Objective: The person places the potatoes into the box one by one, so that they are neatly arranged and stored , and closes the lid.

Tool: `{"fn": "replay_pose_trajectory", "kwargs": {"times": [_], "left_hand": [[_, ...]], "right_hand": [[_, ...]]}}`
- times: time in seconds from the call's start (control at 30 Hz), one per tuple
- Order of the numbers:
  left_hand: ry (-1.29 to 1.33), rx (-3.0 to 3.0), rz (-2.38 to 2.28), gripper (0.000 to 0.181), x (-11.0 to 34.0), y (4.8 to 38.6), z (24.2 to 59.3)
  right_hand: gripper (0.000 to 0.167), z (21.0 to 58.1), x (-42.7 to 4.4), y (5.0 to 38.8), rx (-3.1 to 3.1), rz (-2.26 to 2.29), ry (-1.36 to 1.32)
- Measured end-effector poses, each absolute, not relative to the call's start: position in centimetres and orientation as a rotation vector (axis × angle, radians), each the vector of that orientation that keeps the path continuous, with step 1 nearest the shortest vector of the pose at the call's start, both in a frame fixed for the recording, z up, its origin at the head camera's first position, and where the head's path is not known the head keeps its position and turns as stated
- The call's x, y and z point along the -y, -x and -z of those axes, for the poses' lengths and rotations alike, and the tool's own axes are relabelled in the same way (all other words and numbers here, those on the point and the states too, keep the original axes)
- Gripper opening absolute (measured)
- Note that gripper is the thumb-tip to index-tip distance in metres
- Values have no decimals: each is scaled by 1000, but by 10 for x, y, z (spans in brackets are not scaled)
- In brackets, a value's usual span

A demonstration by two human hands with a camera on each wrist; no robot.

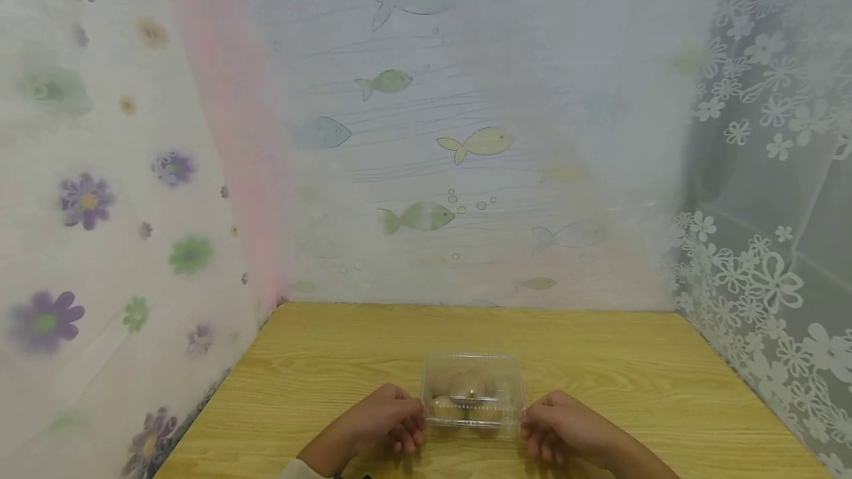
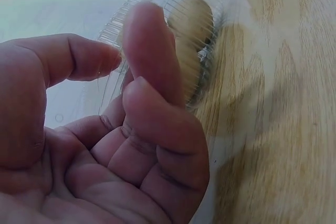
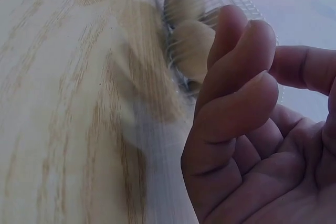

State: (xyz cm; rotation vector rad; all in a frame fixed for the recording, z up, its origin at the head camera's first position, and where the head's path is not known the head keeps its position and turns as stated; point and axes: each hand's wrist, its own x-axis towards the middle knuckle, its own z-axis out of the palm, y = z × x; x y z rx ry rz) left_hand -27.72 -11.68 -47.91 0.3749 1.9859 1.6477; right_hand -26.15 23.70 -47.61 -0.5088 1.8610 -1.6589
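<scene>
A clear plastic clamshell box (image 1: 471, 355) stands on the wooden table, with several tan, rounded, egg-like things (image 3: 192, 45) inside it. Their exact kind is hard to tell through the ribbed plastic. My left hand (image 1: 386, 418) pinches the box's rim at its near left corner between thumb and forefinger, the other fingers curled below. At the near right corner my right hand (image 1: 567, 423) pinches the rim in the same way. In the right wrist view the fingers (image 3: 247, 61) partly cover the box's edge. Whether the lid is fastened cannot be told.
The wood-grain table (image 1: 333, 346) reaches back to a hanging sheet printed with fish (image 1: 479, 142). A flowered sheet (image 1: 86, 202) borders the left side, and a sheer curtain with white flowers (image 1: 772, 283) borders the right.
</scene>
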Motion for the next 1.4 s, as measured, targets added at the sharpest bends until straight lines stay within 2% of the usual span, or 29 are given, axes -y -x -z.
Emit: {"fn": "replay_pose_trajectory", "kwargs": {"times": [1.4], "left_hand": [[-383, -1971, -1649, 21, 117, 277, 480]], "right_hand": [[30, 476, -238, 260, -1885, 1657, 479]]}}
